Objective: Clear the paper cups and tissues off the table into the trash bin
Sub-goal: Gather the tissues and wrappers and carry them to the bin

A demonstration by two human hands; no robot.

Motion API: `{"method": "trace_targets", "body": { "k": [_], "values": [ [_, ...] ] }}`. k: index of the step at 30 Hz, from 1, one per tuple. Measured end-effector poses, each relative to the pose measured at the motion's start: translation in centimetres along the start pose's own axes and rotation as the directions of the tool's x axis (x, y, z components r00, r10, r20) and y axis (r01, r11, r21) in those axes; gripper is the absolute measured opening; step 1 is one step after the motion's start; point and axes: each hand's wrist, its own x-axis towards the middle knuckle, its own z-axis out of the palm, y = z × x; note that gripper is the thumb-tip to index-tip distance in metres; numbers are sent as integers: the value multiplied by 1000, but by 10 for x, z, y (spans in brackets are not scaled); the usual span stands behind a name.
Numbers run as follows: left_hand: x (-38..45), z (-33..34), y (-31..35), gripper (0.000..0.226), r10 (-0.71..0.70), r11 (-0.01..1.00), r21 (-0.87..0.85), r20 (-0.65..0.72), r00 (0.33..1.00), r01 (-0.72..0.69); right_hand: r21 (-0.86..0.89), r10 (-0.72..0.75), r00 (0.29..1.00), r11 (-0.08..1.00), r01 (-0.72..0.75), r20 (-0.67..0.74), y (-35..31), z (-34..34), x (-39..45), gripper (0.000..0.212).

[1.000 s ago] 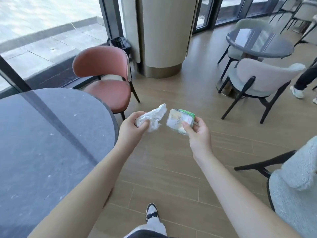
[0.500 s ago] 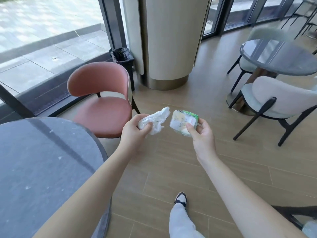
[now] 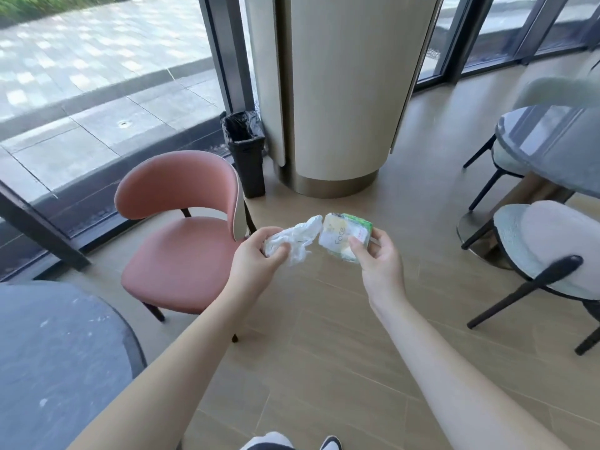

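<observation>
The left hand (image 3: 256, 261) is curled around a crumpled white tissue (image 3: 297, 238), thumb pressed over it and a loose tail of paper sticking out to the right. The right hand (image 3: 378, 264) pinches a small tissue pack (image 3: 344, 237), white and green with "Face" printed on it, thumb on the front and fingers behind. The 2 items are held just beside each other, nearly touching, out over the wooden floor (image 3: 324, 336).

Ahead stands the trash bin (image 3: 245, 151), a slim black bin with a dark liner, its mouth open, tucked between the window (image 3: 97, 76) and the cream pillar (image 3: 344, 92). A pink chair (image 3: 181, 228) sits between the person and the bin, its curved back just in front of the bin's base. The grey bench (image 3: 58, 362) lies at the lower left; its visible part shows only small specks, and no paper cups are in sight.

The step in hand looks like carrying both items to the bin. To do it well, pass to the right of the pink chair, bring each hand directly over the narrow mouth before letting go, and release low, since the light tissue could drift or catch on the liner's edge. Dropping 1 item at a time should suit the small opening.
</observation>
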Motion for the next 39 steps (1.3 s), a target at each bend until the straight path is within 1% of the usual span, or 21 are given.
{"method": "trace_targets", "body": {
  "k": [3, 5, 7, 10, 14, 19, 22, 26, 29, 33, 39],
  "values": [
    [42, 8, 1, 20, -2, 1000, -4, -14, 1000, 2, -6, 10, 1000, 1000, -10, 13, 4, 10, 42, 22],
    [70, 8, -1, 25, -9, 1000, -12, -30, 1000, 8, -21, 21, 1000, 1000, -21, 19, 7, 21, 70, 21],
    [102, 7, -6, 25, -10, 1000, -23, -40, 999, 9, -29, 26, 999, 999, -25, 31, 12, 34, 101, 21],
    [155, 0, -17, 22, -14, 999, -35, -77, 997, 11, -42, 20, 998, 999, -18, 53, 18, 63, 149, 23],
    [231, -15, -25, 18, -51, 998, -32, -98, 994, 48, -55, 28, 997, 998, -25, 65, 18, 107, 215, 22],
    [316, -31, -14, 20, -18, 999, -52, -115, 993, 12, -59, 15, 997, 998, -11, 82, 10, 149, 289, 21],
    [359, -33, -9, 23, -28, 998, -65, -136, 990, 20, -68, 11, 996, 998, -5, 88, 10, 163, 329, 21],
    [416, -25, -11, 30, -39, 998, -56, -140, 989, 31, -74, 10, 995, 997, -3, 95, 11, 177, 388, 22],
    [462, -13, -14, 26, -58, 998, -46, -148, 987, 52, -57, 20, 995, 998, -15, 102, 16, 187, 439, 21],
    [525, 6, -7, 23, -77, 997, -28, -181, 981, 73, -40, 30, 988, 999, -24, 148, 17, 202, 511, 20],
    [604, 23, 11, 18, -114, 993, -57, -247, 962, 102, -35, 38, 969, 999, -31, 242, 3, 226, 614, 22]
  ]
}}
